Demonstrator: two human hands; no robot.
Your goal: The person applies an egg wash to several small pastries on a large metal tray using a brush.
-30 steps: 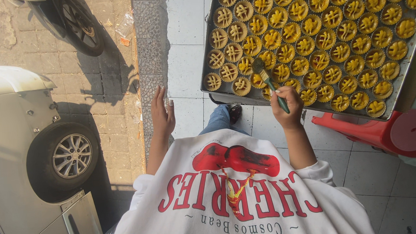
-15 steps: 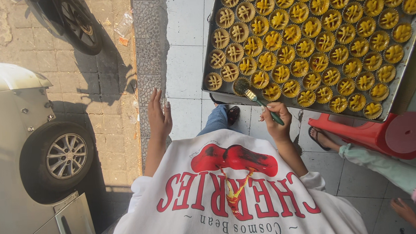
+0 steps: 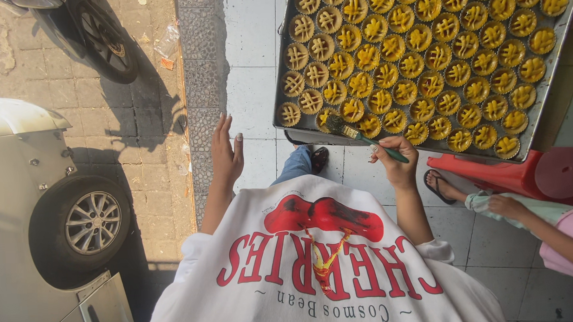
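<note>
My right hand (image 3: 396, 162) grips a green-handled pastry brush (image 3: 362, 136); its bristles rest on a tart at the near left corner of a large metal baking tray (image 3: 290, 125). The tray holds several rows of small lattice-topped tarts (image 3: 422, 48), golden yellow at the right and paler brown at the left. My left hand (image 3: 226, 155) hangs open in the air to the left of the tray, fingers spread, touching nothing. I wear a white shirt with a red cherry print (image 3: 321, 255).
A red plastic stool (image 3: 522, 172) lies on its side at the right. Another person's sandalled foot (image 3: 443, 186) and arm (image 3: 543, 231) are beside it. A parked white car (image 3: 41, 214) and a scooter wheel (image 3: 101, 34) stand on the pavement at left.
My right hand has slid the brush leftward along the tray's near row to the corner tart. Another person's foot and arm have come into view at the right.
</note>
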